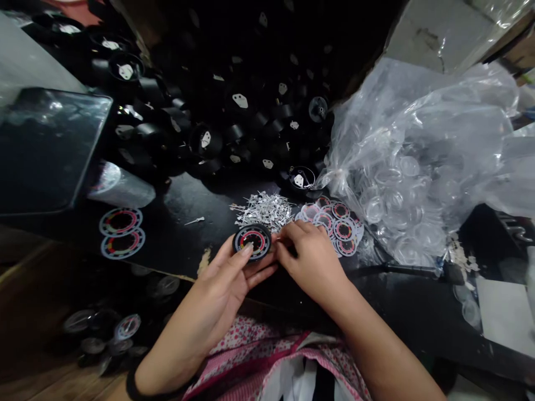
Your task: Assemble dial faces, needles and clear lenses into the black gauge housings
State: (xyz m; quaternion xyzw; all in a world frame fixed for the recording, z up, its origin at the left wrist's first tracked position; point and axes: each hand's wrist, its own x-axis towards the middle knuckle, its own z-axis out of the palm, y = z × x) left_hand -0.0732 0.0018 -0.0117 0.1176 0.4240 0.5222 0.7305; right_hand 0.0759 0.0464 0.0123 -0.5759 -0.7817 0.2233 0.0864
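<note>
My left hand (228,273) grips a round black gauge (259,240) by its rim, its thumb lying over the printed dial face. Close against the gauge's right side is my right hand (309,256), thumb and forefinger pinched together. Whatever sits in that pinch is too small to make out. Just beyond the gauge lies a heap of silver pointer needles (267,210). Printed dial discs (345,229) are spread in a pile past my right hand. One single needle (194,221) rests apart on the black tabletop, to the left.
Black gauge housings (204,142) fill the back. A clear plastic bag (393,145) of transparent covers stands at right. On the left are two dial discs (122,243), a rolled stack of discs (121,184) and a dark tray (50,150). Gauges (127,327) lie below the table edge.
</note>
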